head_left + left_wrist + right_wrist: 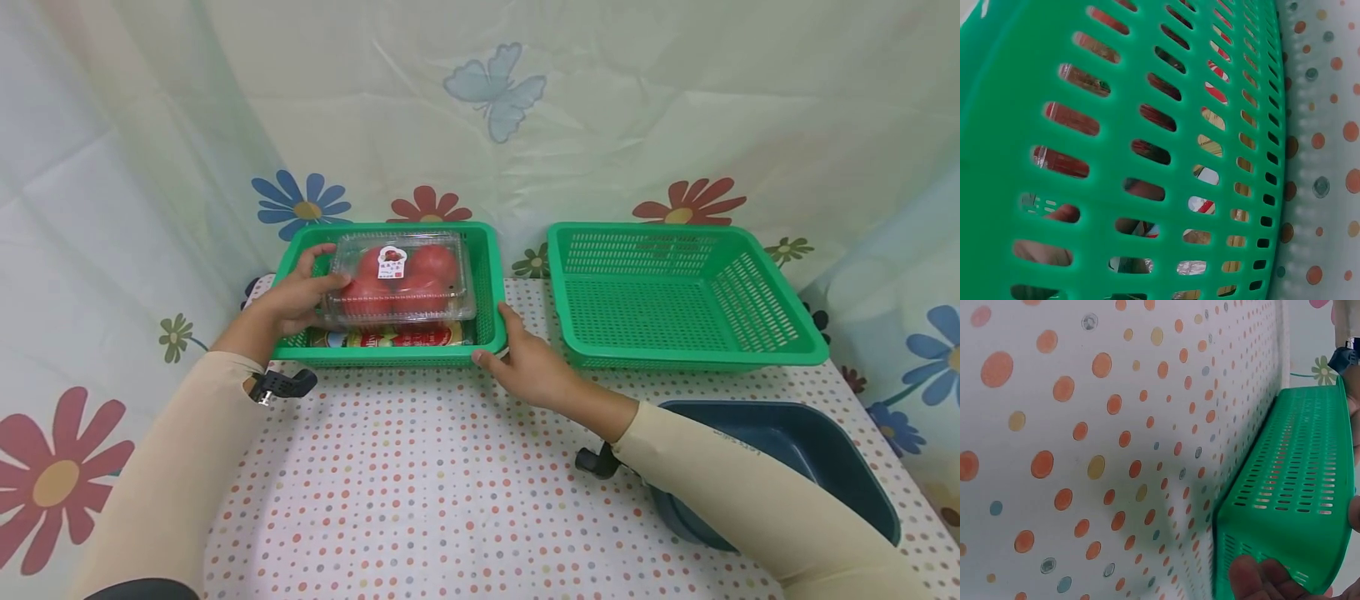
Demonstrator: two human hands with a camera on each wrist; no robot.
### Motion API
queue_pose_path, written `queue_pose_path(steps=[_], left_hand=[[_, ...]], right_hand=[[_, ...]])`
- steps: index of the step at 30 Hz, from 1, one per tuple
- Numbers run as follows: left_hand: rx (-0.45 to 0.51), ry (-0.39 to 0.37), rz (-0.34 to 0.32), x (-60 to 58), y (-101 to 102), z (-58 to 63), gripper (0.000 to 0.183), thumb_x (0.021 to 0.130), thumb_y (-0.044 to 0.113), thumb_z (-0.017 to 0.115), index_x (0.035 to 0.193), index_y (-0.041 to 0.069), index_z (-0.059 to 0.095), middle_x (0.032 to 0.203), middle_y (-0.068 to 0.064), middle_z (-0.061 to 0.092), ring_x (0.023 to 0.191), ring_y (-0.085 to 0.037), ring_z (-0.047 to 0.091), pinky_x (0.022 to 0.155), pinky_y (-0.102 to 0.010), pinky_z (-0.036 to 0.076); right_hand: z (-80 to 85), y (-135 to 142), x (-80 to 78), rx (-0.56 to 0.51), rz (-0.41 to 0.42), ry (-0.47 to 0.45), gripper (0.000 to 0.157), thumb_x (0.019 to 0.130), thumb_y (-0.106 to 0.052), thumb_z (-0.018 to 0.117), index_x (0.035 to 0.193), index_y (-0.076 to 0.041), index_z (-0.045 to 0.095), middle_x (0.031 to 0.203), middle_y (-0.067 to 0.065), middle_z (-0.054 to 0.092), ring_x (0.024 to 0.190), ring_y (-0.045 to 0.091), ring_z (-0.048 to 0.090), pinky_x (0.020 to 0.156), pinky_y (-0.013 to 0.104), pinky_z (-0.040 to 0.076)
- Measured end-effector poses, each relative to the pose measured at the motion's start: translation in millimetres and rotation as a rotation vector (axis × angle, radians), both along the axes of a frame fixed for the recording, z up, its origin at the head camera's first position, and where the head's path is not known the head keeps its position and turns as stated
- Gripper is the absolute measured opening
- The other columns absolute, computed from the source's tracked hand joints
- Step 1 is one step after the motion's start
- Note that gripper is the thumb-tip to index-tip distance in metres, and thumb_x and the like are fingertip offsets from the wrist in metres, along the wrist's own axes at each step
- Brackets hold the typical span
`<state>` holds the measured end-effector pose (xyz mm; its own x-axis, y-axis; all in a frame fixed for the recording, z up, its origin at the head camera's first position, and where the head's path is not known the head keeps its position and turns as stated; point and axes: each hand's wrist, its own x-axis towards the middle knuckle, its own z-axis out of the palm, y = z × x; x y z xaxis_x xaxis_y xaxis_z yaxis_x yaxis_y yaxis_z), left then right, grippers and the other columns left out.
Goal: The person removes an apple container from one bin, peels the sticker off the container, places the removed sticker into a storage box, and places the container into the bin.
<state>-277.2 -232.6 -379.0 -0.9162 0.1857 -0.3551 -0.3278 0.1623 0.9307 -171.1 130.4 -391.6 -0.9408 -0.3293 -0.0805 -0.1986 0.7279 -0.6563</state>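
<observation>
Beige sleeves [161, 467], clear box [405, 292], red tomatoes [435, 262]

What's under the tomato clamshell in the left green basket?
Printed packaging, partly red and yellow-green, shows along the near edge of the green basket. The tomato clamshell covers what lies farther back; the packaging's full extent and contents can't be seen.

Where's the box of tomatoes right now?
In the head view, the box of tomatoes is left of centre, within the left green basket, just above a colourful packet.
</observation>
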Motion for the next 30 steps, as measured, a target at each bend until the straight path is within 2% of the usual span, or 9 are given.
queue_pose_path(steps=[4, 10, 14, 18, 22, 25, 28, 30], left_hand=[[0.026, -0.001, -0.031, -1.0, -1.0, 2.7, 0.076, 0.105, 0.020, 0.059, 0.159, 0.040, 0.010, 0.160, -0.020, 0.013, 0.141, -0.048, 0.029, 0.102, -0.074, 0.038], [0.048, 0.019, -0.104, -2.0, -2.1, 5.9, 0.060, 0.107, 0.011, 0.051, 0.160, 0.028, 0.029, 0.157, -0.021, 0.022, 0.137, -0.050, 0.030, 0.094, -0.073, 0.045], [0.027, 0.029, -0.095, -1.0, -2.0, 6.4, 0.059, 0.106, 0.010, 0.051, 0.160, 0.026, 0.033, 0.158, -0.020, 0.023, 0.135, -0.048, 0.034, 0.093, -0.070, 0.048], [0.006, 0.037, -0.063, -0.6, -1.9, 6.4, 0.060, 0.105, 0.009, 0.051, 0.160, 0.026, 0.034, 0.158, -0.020, 0.024, 0.134, -0.046, 0.035, 0.098, -0.069, 0.045], [0.010, 0.036, -0.030, -1.3, -1.3, 6.0, 0.078, 0.103, 0.008, 0.056, 0.164, 0.035, 0.017, 0.164, -0.020, 0.011, 0.144, -0.052, 0.023, 0.106, -0.074, 0.033], [0.011, 0.006, 0.000, -1.5, -1.1, 5.0, 0.089, 0.101, 0.011, 0.060, 0.165, 0.035, 0.004, 0.167, -0.019, 0.004, 0.149, -0.051, 0.012, 0.110, -0.072, 0.028], [0.000, -0.024, 0.028, -1.7, -2.0, 2.8, 0.089, 0.101, 0.014, 0.062, 0.166, 0.027, 0.004, 0.166, -0.020, 0.011, 0.150, -0.047, 0.013, 0.112, -0.067, 0.029], [0.002, -0.018, 0.032, -1.5, -2.7, 2.0, 0.090, 0.100, 0.013, 0.063, 0.166, 0.029, 0.004, 0.166, -0.020, 0.009, 0.150, -0.047, 0.011, 0.112, -0.069, 0.027]], right_hand=[[-0.3, 0.4, 0.1, -0.004, -0.001, 0.005, 0.095, 0.101, -0.046, 0.062, 0.162, -0.003, 0.004, 0.086, 0.007, 0.067, 0.071, 0.017, 0.065, 0.053, 0.034, 0.051], [-0.3, 0.3, 0.7, 0.000, -0.013, -0.001, 0.095, 0.101, -0.047, 0.061, 0.163, -0.005, 0.003, 0.093, 0.010, 0.070, 0.075, 0.017, 0.067, 0.053, 0.034, 0.052], [-0.9, 0.1, 1.5, -0.003, -0.015, -0.010, 0.095, 0.101, -0.049, 0.060, 0.163, -0.006, 0.002, 0.095, 0.011, 0.071, 0.078, 0.017, 0.068, 0.053, 0.034, 0.052], [-2.1, -0.5, 1.4, -0.009, -0.014, -0.016, 0.095, 0.101, -0.049, 0.060, 0.163, -0.006, 0.002, 0.096, 0.011, 0.071, 0.079, 0.017, 0.069, 0.053, 0.034, 0.052], [-2.3, -0.6, 1.9, -0.012, -0.019, -0.020, 0.095, 0.102, -0.049, 0.060, 0.163, -0.007, 0.001, 0.095, 0.011, 0.071, 0.076, 0.017, 0.068, 0.053, 0.035, 0.052], [-2.7, -0.9, 2.3, -0.014, -0.024, -0.018, 0.094, 0.102, -0.049, 0.060, 0.163, -0.008, 0.001, 0.095, 0.011, 0.071, 0.076, 0.017, 0.068, 0.053, 0.035, 0.052], [-4.0, -1.1, 2.2, -0.016, -0.020, -0.016, 0.094, 0.102, -0.049, 0.059, 0.163, -0.008, 0.001, 0.094, 0.011, 0.071, 0.077, 0.017, 0.069, 0.053, 0.035, 0.052], [-5.0, -1.3, 2.0, -0.017, -0.017, -0.012, 0.094, 0.102, -0.050, 0.058, 0.163, -0.008, 0.001, 0.094, 0.010, 0.071, 0.078, 0.017, 0.069, 0.054, 0.034, 0.053]])
